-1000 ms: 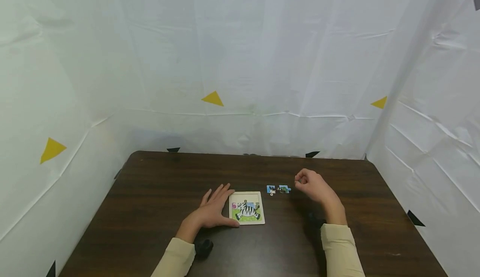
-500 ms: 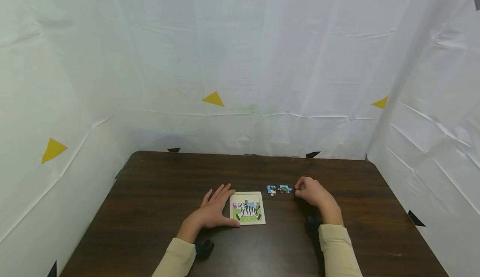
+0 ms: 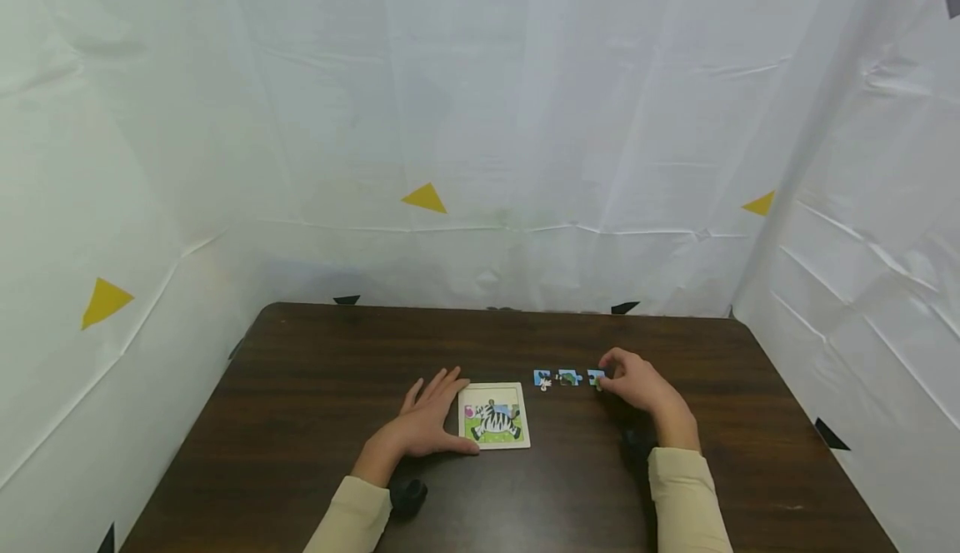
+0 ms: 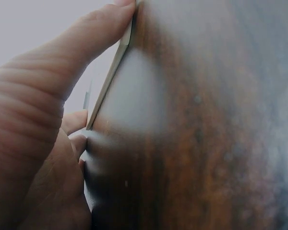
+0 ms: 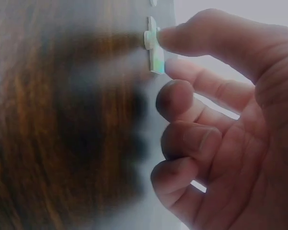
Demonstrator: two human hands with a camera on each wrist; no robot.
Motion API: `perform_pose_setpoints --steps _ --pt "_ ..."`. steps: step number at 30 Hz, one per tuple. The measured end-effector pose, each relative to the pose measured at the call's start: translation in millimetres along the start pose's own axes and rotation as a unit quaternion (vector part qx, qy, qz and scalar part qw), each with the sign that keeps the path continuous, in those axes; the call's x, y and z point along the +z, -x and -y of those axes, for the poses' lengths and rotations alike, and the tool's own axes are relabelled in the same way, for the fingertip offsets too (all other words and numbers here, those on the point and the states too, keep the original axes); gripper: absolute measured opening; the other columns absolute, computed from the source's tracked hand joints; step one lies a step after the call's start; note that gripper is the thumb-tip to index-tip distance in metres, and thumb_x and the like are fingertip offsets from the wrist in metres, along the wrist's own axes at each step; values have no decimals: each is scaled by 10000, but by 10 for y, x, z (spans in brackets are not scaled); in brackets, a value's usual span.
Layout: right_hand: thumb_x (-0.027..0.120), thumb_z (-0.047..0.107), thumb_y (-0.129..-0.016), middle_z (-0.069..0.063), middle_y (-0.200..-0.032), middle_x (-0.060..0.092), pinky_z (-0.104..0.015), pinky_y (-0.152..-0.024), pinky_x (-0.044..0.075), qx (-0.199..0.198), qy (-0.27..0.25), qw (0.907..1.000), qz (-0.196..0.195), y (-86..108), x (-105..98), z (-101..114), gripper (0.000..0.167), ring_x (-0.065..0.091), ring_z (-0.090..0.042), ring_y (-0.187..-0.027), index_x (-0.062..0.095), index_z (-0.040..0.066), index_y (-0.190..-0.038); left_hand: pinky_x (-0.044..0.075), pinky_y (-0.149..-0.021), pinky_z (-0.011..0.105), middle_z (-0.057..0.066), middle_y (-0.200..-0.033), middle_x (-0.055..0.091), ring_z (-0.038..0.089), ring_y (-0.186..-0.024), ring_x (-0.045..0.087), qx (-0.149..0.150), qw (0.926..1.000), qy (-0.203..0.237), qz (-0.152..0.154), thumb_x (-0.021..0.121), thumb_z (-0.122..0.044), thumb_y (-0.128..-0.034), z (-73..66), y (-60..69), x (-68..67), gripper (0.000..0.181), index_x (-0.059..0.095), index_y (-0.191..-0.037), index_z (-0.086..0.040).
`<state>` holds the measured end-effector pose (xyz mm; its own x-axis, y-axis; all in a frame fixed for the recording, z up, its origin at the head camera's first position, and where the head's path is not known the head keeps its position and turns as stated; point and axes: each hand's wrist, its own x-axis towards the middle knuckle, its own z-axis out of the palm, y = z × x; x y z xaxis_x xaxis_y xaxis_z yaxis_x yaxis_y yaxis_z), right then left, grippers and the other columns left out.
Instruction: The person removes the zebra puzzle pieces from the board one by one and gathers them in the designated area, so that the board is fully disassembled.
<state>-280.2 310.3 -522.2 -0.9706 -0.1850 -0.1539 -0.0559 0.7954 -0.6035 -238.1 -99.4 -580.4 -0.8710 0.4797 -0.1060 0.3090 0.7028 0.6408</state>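
Note:
My left hand (image 3: 427,424) rests with fingers spread at the left side of a wooden puzzle tray (image 3: 526,415); the thumb touches its near edge and a fingertip its far-left corner. Inside the tray, a partly assembled zebra jigsaw (image 3: 495,424) fills the lower portion, and bare wood shows above. My right hand (image 3: 633,382) is at a blue and green puzzle piece (image 3: 595,376) lying flat on the table. In the right wrist view, the thumb tip meets that piece (image 5: 157,60), with the index finger beside its end and the other fingers loosely bent.
Two more puzzle pieces, one blue and white (image 3: 541,377) and one blue and green (image 3: 567,377), lie in a row left of the right hand. The dark wooden table (image 3: 420,336) is bordered by white curtains (image 3: 480,120) with coloured triangles.
My right hand has lowered its puzzle piece to the table, let go, and shifted slightly right, bringing the piece into sight. The left hand and tray have stayed put.

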Motion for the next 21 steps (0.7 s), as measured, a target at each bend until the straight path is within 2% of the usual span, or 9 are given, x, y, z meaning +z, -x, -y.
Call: perform_pose_setpoints --steps 13,21 --pt "726 171 -1002 -63 -794 625 -341 -617 430 -1 -92 9999 100 -1 21 -37 324 532 -188 -664 644 9 -1270 -28 -1329 650 24 -1832 119 294 -1708 61 11 9999 100 2 866 -712 -770 -14 2 2 1213 295 -1715 -211" --pt "650 207 -1087 -102 -900 672 -359 -695 457 -222 -321 9987 -333 8 -5 -51 296 564 -198 -740 633 26 -1321 -36 -1325 658 30 -1832 120 307 -1708 60 23 10000 73 24 882 -686 -772 -12 -32 1 1206 297 -1715 -213"
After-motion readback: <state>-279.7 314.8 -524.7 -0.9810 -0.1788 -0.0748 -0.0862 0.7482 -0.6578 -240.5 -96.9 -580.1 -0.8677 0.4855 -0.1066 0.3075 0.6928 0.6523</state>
